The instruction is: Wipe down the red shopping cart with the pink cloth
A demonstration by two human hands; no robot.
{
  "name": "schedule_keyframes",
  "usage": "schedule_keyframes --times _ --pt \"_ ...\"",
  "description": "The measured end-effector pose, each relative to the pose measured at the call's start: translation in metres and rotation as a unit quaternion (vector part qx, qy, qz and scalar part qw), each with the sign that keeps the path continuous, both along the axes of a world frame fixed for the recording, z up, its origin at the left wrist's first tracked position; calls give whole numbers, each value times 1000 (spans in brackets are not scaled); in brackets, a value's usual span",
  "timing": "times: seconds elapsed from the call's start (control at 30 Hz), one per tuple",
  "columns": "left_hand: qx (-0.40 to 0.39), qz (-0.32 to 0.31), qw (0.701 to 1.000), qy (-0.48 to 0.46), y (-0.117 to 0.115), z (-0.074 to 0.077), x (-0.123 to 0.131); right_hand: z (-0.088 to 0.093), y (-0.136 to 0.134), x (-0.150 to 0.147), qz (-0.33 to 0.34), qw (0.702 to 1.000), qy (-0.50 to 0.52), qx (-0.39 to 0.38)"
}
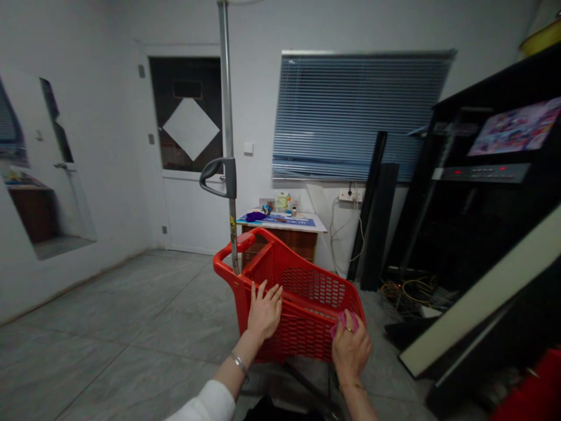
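A red plastic shopping cart (302,336) stands right in front of me, its handle end to the left. My left hand (264,309) rests on the near side rim with its fingers spread, holding nothing. Over the rim at the right end, my right hand (352,345) is closed on a pink cloth (344,321), pressed against the basket. Much of the cloth is hidden under the fingers. A metal pole (228,105) with a grey grip (219,178) rises beside the cart's handle.
Behind the cart, a small desk (315,224) holds bottles and a purple item (255,216). Dark boards (380,234) lean by the window blinds (350,117). At right are a pale plank (482,292), tangled cables (414,289) and a black rack. A door (188,210) is at left.
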State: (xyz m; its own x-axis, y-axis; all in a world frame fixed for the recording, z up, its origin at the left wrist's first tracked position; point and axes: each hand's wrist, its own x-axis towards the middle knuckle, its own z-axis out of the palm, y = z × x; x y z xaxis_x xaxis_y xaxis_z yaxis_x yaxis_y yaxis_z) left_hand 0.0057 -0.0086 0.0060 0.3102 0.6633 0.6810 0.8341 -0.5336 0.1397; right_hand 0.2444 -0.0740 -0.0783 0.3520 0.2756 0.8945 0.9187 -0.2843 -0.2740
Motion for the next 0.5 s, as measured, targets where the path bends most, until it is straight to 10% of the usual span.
schedule_keyframes --times 0.33,0.5 --pt "9 13 1000 21 4 0 -1 46 46 -95 132 987 -26 -91" --pt "-1 11 1000 28 5 1 -3 40 35 -77 162 979 -43 -117"
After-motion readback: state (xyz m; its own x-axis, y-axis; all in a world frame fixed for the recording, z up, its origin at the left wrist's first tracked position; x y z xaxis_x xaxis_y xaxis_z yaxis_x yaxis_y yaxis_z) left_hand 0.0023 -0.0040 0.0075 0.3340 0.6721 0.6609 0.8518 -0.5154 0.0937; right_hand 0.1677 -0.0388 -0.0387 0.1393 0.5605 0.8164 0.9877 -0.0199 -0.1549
